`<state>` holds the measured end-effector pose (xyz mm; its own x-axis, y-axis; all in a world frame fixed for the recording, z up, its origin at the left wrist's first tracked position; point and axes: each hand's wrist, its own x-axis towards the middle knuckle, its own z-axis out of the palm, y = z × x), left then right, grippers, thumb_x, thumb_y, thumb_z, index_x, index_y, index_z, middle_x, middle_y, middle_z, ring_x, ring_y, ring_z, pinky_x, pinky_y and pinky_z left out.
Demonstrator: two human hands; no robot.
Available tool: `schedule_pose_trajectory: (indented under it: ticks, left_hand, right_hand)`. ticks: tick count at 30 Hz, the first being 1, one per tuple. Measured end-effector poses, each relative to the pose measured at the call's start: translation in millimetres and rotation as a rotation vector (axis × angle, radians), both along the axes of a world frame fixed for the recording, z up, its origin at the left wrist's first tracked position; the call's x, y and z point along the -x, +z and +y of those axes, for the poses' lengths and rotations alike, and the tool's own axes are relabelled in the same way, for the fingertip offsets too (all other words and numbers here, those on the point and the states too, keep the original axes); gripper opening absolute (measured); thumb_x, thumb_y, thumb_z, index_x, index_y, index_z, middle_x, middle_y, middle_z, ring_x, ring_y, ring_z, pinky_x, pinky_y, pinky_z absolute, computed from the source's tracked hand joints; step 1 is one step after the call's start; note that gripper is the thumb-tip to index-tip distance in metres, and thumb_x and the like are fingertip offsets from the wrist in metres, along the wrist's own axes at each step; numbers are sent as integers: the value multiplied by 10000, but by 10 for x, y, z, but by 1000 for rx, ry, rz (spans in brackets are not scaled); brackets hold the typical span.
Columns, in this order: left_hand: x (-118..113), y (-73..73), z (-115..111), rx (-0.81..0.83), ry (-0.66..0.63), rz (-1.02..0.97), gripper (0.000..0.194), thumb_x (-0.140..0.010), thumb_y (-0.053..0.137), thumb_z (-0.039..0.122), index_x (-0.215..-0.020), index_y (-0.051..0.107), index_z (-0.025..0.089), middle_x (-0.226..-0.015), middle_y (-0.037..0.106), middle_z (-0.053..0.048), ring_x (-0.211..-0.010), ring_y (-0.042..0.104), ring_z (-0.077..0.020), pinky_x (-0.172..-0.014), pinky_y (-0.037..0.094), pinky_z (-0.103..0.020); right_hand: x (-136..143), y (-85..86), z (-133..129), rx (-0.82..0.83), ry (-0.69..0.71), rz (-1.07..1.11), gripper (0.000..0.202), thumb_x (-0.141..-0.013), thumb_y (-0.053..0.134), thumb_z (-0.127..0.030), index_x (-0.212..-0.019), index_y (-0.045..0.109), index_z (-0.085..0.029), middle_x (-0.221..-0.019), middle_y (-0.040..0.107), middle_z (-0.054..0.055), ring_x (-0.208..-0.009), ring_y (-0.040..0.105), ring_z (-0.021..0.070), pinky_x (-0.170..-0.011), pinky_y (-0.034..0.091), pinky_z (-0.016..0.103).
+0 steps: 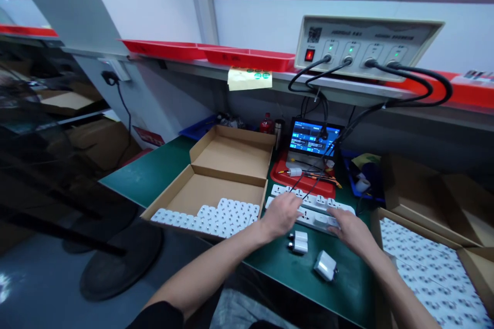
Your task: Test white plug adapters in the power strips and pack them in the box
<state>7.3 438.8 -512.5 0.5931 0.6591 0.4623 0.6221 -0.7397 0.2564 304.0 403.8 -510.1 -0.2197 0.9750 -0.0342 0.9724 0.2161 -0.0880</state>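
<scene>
Two white power strips point(276, 191) lie side by side on the green tabletop, with white chargers point(321, 199) in some sockets. My left hand point(283, 213) is closed over the left part of the front strip. Its curled fingers hide what they hold; thin black cables point(317, 181) run down close to them. At the front strip's right end, my right hand point(349, 226) has its thumb and fingers around the strip's edges. Nearer me lie a pair of white chargers point(299, 242) and another white charger point(326, 266), prongs showing.
At left stands an open carton point(181, 190) partly filled with white chargers; a fuller carton point(376, 231) is at right. Behind the strips are a red tray point(283, 179) and a lit screen point(311, 136). Overhead, a shelf carries a tester box point(417, 36) with hanging black cables.
</scene>
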Motion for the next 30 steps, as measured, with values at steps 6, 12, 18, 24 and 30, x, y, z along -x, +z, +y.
schedule_pose_trajectory:
  ticks: [6, 12, 18, 24, 30]
  left_hand:
    - [-786, -2, -42, 48, -206, 302, 207, -968, 625, 116, -1166, 679, 98, -1092, 767, -157, -1010, 754, -314, -847, 614, -415]
    - [-951, 37, 92, 250, -209, 354, 280, -907, 644, 92, -1176, 720, 111, -1146, 784, -162, -1034, 768, -332, -851, 620, -412]
    - [-803, 160, 3, 491, -173, -356, 255, -1057, 571, 238, -1191, 773, 160, -1183, 775, -125, -1129, 710, -262, -1039, 565, -392]
    - [-629, 108, -352, 988, -160, -1092, 562, -995, 733, 522, -1393, 736, 125, -1235, 791, -149, -1059, 747, -254, -969, 605, -391]
    - [367, 113, -317, 783, -20, -903, 583, -861, 877, 452, -1358, 732, 184, -1275, 750, -125, -1019, 734, -215, -918, 606, -349]
  right_hand:
    - [-118, -14, -76, -28, -40, 8, 331, -997, 555, -249, -1270, 738, -209, -1303, 803, 142, -1178, 769, 324, -986, 577, 394]
    - [-286, 359, -210, -221, -19, 277, 479, -1039, 540, -546, -1327, 760, -233, -1312, 813, 124, -1127, 793, 332, -948, 624, 423]
    - [-13, 577, -453, -186, -81, 592, 560, -963, 662, -692, -1274, 797, -246, -969, 846, 52, -777, 764, 221, -703, 612, 299]
    - [469, 586, -436, -225, -99, 729, 570, -932, 692, -744, -1139, 839, -233, -997, 859, 84, -836, 805, 249, -756, 653, 306]
    - [331, 166, -374, -260, 92, 504, 547, -984, 586, -763, -1239, 828, -343, -1202, 854, 49, -1049, 828, 325, -896, 690, 429]
